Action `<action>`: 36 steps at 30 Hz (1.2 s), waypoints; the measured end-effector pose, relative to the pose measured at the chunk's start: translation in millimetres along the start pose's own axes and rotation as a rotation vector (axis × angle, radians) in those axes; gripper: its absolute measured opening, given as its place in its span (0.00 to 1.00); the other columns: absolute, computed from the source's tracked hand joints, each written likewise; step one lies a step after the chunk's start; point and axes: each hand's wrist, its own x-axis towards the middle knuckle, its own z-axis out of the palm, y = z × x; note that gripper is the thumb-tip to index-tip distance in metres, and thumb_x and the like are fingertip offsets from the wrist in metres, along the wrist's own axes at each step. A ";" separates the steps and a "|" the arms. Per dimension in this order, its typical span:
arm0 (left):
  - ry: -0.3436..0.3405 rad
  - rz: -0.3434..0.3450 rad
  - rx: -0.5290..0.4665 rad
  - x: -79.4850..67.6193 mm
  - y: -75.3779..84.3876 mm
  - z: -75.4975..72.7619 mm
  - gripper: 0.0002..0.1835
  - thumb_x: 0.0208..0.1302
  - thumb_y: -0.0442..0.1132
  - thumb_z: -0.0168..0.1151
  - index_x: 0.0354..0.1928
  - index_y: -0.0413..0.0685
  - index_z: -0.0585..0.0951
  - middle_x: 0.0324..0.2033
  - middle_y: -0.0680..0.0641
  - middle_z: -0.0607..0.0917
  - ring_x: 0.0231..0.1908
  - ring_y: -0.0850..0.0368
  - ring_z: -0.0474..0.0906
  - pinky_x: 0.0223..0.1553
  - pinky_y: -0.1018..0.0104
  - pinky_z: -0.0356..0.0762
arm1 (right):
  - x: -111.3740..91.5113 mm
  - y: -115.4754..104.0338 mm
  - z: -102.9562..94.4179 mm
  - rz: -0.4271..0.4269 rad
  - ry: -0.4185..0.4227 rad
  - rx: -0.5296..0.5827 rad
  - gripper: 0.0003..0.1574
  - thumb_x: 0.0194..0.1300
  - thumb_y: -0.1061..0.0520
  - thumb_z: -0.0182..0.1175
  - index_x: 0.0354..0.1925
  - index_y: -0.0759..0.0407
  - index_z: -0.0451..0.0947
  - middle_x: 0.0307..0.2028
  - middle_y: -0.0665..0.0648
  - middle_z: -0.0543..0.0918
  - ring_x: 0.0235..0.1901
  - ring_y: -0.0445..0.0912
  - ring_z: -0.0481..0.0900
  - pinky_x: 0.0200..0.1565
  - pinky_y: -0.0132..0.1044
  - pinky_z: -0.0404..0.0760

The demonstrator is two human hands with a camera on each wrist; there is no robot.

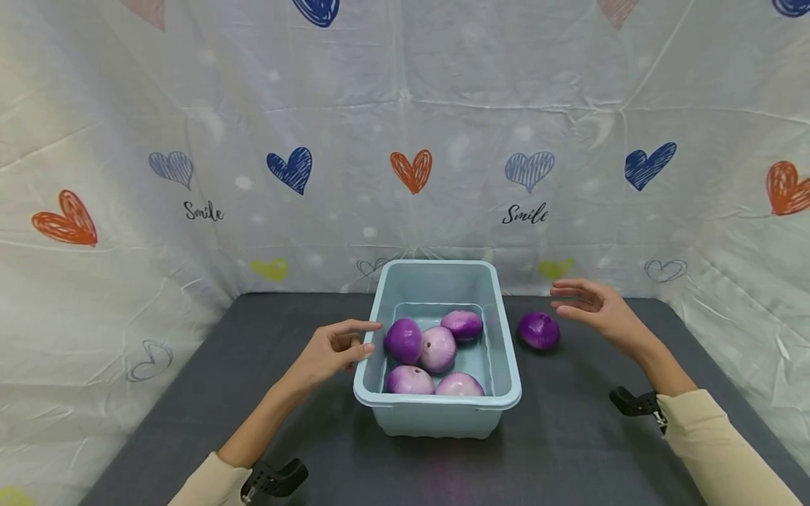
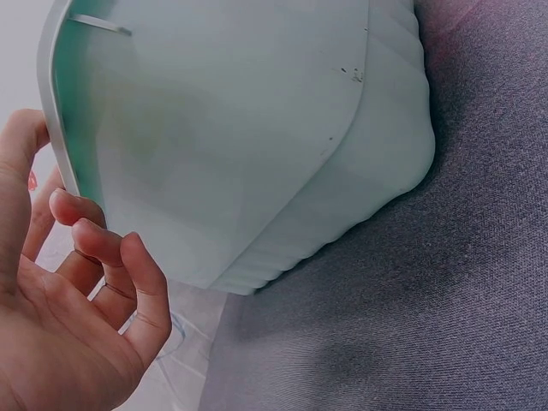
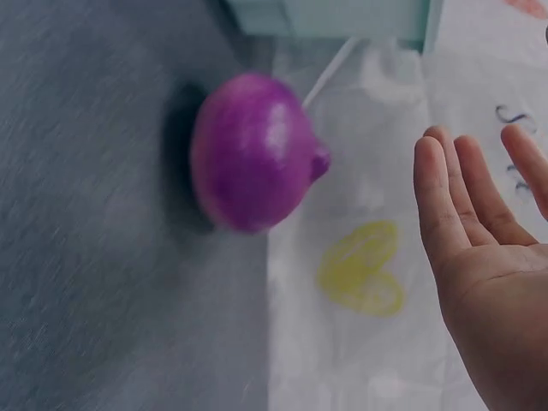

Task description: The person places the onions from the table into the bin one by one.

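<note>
A light blue plastic bin (image 1: 436,419) stands on the dark table with several peeled red onions (image 1: 438,349) inside, some deep purple and some paler. My left hand (image 1: 335,349) holds the bin's left rim, thumb and index finger over the edge; in the left wrist view its other fingers (image 2: 145,295) curl beside the outer wall. One more purple onion (image 1: 538,330) lies on the table just right of the bin. Beside and slightly above that onion is my right hand (image 1: 591,309), fingers loosely extended and holding nothing. The right wrist view shows a gap between this hand (image 3: 501,274) and the onion (image 3: 253,154).
A dark grey cloth (image 1: 569,436) covers the table. Behind and at both sides hangs a pale curtain (image 1: 354,225) printed with hearts and words, meeting the table's back edge close behind the bin. Black straps (image 1: 275,479) circle both wrists.
</note>
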 end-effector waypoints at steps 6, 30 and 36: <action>0.002 -0.005 0.004 0.4 0.1 0.2 0.20 0.72 0.41 0.66 0.64 0.54 0.81 0.29 0.28 0.77 0.27 0.43 0.72 0.33 0.54 0.78 | -7.3 17.4 -5.7 0.025 0.031 -0.031 0.31 0.75 0.61 0.61 0.71 0.64 0.67 0.64 0.65 0.73 0.58 0.46 0.79 0.53 0.34 0.77; -0.001 -0.002 0.008 -0.8 -0.4 -0.5 0.21 0.73 0.40 0.65 0.65 0.48 0.80 0.27 0.42 0.79 0.27 0.45 0.71 0.34 0.53 0.78 | -5.3 67.7 -0.1 0.143 -0.034 -0.099 0.52 0.69 0.62 0.66 0.79 0.65 0.48 0.73 0.76 0.52 0.69 0.75 0.55 0.62 0.67 0.62; 0.002 -0.001 0.002 -0.9 -0.9 -0.6 0.20 0.72 0.40 0.65 0.64 0.52 0.81 0.27 0.37 0.78 0.26 0.43 0.70 0.32 0.54 0.76 | 1.4 70.2 6.3 0.143 -0.047 -0.098 0.53 0.67 0.62 0.69 0.78 0.69 0.49 0.72 0.77 0.55 0.69 0.74 0.56 0.62 0.63 0.65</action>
